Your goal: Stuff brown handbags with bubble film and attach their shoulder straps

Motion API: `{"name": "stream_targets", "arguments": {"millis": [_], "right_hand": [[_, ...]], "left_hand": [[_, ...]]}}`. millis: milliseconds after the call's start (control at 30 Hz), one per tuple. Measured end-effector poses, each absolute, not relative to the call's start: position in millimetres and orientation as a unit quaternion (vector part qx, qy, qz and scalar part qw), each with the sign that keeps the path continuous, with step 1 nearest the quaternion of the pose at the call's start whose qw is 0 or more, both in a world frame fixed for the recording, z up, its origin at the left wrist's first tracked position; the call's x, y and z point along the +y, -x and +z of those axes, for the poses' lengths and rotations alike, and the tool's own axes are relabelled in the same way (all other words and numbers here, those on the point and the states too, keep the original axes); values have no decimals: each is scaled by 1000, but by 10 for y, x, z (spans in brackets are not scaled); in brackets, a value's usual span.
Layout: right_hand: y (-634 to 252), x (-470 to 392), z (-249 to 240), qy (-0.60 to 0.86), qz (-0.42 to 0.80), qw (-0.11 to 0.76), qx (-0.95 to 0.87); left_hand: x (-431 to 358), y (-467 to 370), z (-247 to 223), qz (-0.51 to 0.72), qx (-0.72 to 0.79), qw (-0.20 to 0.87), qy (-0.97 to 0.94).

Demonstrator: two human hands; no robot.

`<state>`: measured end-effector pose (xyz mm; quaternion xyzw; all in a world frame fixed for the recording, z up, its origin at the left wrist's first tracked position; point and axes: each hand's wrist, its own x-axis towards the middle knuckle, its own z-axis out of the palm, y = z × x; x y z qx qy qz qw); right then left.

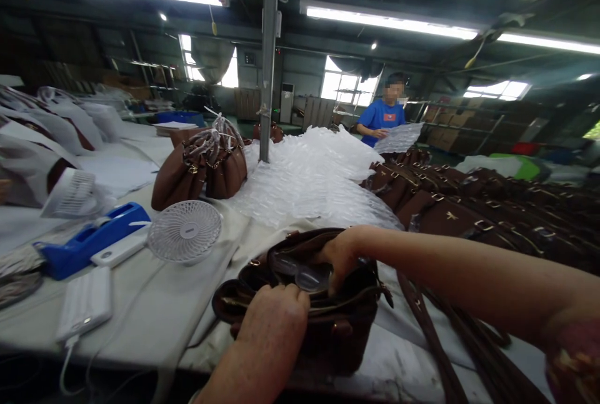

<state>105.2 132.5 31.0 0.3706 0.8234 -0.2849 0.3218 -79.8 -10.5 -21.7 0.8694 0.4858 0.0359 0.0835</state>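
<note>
A dark brown handbag [337, 341] stands open at the table's front edge. My left hand [276, 319] is closed over the near rim of its opening, knuckles up, with the fingertips hidden inside. From the right, my right hand [340, 257] reaches into the opening, its thumb and fingers apart around clear plastic packing [309, 277] inside the bag. Whether those fingers grip the plastic is hard to tell, as some are hidden by the bag.
A round fan [185, 232], a blue tape dispenser [94, 238] and a white power bank [85, 304] lie left. Behind are brown bags [201, 169] and piled air cushions [314, 172]. More bags [450, 213] fill the right. A person in blue [382, 117] stands beyond.
</note>
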Motion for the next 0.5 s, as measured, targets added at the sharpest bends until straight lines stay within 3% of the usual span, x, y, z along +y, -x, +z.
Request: {"name": "stream_targets", "arguments": {"millis": [133, 333, 500], "right_hand": [[-1254, 1302, 263, -347, -347, 258, 832], [-1297, 1175, 28, -391, -348, 280, 805], [-1228, 1124, -95, -440, -329, 243, 800]], "left_hand": [[-136, 787, -174, 36, 490, 77, -867], [-135, 727, -85, 12, 503, 88, -860], [-127, 685, -11, -13, 513, 101, -852]]}}
